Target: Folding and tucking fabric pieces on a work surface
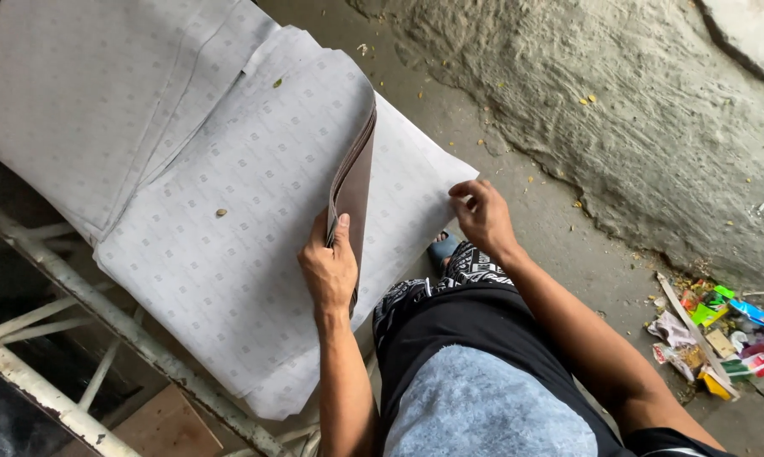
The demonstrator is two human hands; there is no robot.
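A stack of large sheets [246,211], pale with a small printed pattern on the back and brown on the other face, lies across a white metal frame [102,313]. My left hand [329,269] grips the lifted edges of several folded-over sheets, whose brown faces show [352,190]. My right hand [482,216] pinches the near corner of the flat sheet [416,195] underneath, fingers closed on its edge. My black shorts and grey shirt fill the bottom of the view.
More pale sheets [85,85] are stacked at the upper left. A rough grey rock or concrete mound [636,118] rises on the right. Colourful wrappers and litter [716,334] lie on the ground at the lower right. A cardboard piece [166,427] sits under the frame.
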